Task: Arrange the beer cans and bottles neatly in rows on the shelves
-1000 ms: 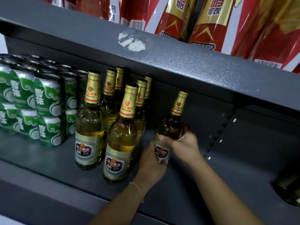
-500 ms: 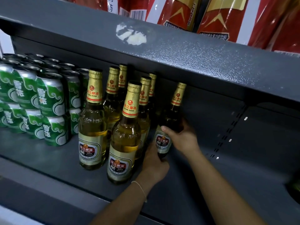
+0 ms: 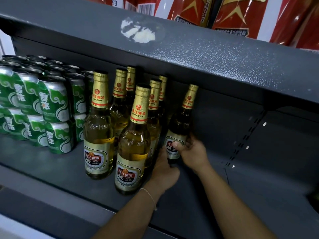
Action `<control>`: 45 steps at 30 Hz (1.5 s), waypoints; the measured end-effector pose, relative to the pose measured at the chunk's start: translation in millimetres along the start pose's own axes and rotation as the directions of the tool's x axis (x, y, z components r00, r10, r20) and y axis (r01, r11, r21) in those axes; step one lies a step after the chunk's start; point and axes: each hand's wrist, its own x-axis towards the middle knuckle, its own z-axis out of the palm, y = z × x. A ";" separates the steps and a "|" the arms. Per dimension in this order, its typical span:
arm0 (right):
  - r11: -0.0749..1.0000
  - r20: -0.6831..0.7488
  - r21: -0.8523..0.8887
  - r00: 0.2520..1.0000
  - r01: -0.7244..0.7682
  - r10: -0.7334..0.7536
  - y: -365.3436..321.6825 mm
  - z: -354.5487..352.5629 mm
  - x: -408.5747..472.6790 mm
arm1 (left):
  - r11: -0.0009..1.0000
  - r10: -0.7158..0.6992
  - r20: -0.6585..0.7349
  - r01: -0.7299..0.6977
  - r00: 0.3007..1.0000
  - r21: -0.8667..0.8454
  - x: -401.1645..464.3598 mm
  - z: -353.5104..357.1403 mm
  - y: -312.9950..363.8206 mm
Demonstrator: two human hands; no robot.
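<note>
Several gold-capped beer bottles (image 3: 99, 128) stand in two rows on the dark grey shelf (image 3: 51, 163). A single bottle (image 3: 181, 125) stands upright to the right of them, deep under the upper shelf. My right hand (image 3: 193, 153) grips its lower body, thumb across the label. My left hand (image 3: 164, 168) is curled round its base from the left, beside the front bottle (image 3: 133, 140) of the second row. Green beer cans (image 3: 53, 100) are stacked two high at the left.
The upper shelf's front edge (image 3: 207, 54) hangs low over the bottle caps, with red packages (image 3: 238, 16) on top. A slotted upright (image 3: 245, 140) runs down the back wall at right. Bare shelf floor lies to the right of the held bottle.
The held bottle has gone from tilted to upright and moved back and left, closer to the second row. Both hands stayed on it.
</note>
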 end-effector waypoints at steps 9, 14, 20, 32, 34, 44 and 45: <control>0.995 -0.033 -0.098 0.999 0.030 -0.033 5.0 1.4 0.9 | 1.000 -0.024 -0.017 0.024 1.000 -0.012 -9.0 -4.0 8.7; 0.990 -0.033 -0.121 0.997 0.071 -0.076 10.7 1.1 2.3 | 0.999 -0.031 -0.023 0.030 0.999 -0.024 -4.4 -1.5 2.3; 0.994 -0.050 -0.107 0.999 0.007 -0.012 9.7 -6.6 -10.2 | 0.998 0.020 -0.076 -0.014 0.997 0.068 -10.6 1.0 -1.1; 0.986 -0.362 -0.167 0.928 0.026 -0.086 21.5 -127.4 -66.8 | 0.961 0.232 0.104 -0.244 0.967 0.132 -42.5 57.2 58.5; 0.981 -0.418 -0.193 0.903 0.019 -0.099 24.1 -152.0 -75.4 | 0.950 0.282 0.185 -0.301 0.941 0.085 -44.0 83.0 69.2; 0.946 -0.610 -0.321 0.773 -0.040 -0.175 40.2 -281.7 -137.4 | 0.866 0.475 0.403 -0.498 0.783 -0.052 -63.6 215.3 112.9; 0.948 -0.625 -0.315 0.761 -0.042 -0.173 42.0 -292.6 -144.8 | 0.861 0.481 0.419 -0.504 0.770 -0.063 -67.7 228.5 115.4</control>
